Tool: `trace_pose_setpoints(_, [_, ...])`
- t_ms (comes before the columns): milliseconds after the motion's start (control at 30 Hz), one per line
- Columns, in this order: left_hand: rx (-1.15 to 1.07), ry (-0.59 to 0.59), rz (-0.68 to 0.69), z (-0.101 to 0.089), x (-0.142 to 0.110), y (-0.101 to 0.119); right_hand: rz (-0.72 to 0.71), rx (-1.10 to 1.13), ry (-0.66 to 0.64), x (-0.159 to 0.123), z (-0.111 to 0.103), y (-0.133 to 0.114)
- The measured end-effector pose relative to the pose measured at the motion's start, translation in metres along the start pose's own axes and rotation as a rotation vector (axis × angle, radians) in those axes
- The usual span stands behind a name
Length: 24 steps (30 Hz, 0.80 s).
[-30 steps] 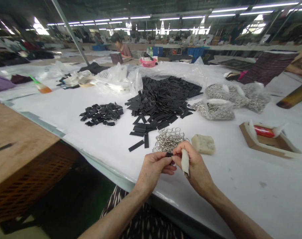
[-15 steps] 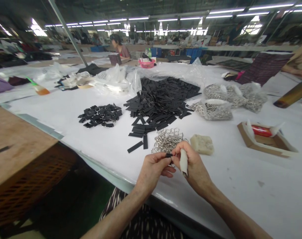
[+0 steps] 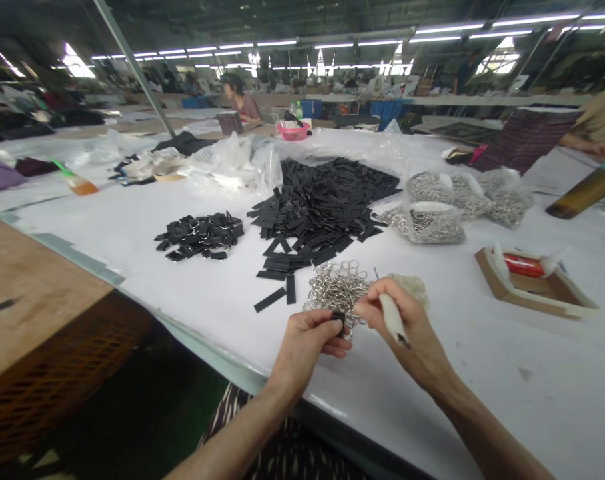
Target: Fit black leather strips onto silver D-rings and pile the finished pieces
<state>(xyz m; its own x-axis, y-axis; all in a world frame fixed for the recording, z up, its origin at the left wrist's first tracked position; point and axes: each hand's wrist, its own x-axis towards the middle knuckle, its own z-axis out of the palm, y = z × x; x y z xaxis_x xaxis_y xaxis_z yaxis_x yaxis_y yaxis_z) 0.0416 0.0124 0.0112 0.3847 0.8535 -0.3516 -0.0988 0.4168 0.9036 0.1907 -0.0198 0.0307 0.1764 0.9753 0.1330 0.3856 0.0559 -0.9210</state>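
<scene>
My left hand (image 3: 310, 340) pinches a short black strap piece (image 3: 338, 316), folded over a metal ring that shows partly below it. In my right hand (image 3: 407, 327) is an awl (image 3: 392, 319) with a pale wrapped handle; its thin tip points up and away, near a yellowish block (image 3: 410, 288). My right fingertips are closed, a little apart from the strap piece. Just beyond both hands lies a small heap of silver metal rings (image 3: 337, 283). Flat black strips (image 3: 322, 200) form a large pile behind it, and folded strips with rings (image 3: 200, 235) lie to the left.
Clear bags of metal rings (image 3: 435, 223) stand at the right back. A cardboard tray (image 3: 537, 297) holds a red-wrapped item. White plastic bags (image 3: 232, 163) lie behind the strips. The white table's front edge (image 3: 202, 343) runs by my lap; a wooden board (image 3: 37, 293) is at left.
My right hand has moved right, away from the strap piece, and the awl's tip now shows. My left hand stays in place, still pinching the strap piece.
</scene>
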Motion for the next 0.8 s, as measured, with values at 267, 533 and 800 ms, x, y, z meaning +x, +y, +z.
trace_pose_setpoints(267, [-0.027,-0.001,-0.049,-0.003,0.008,-0.004,0.054,-0.121,0.086,0.009,-0.054,0.007])
trace_pose_setpoints(533, [0.003,0.011,-0.098,0.000,0.017,0.002,0.181,-0.156,0.339,0.022,-0.078,0.016])
trace_pose_setpoints(800, [-0.023,0.031,-0.128,-0.004,0.023,0.000,0.260,-0.317,0.315,0.031,-0.077,0.021])
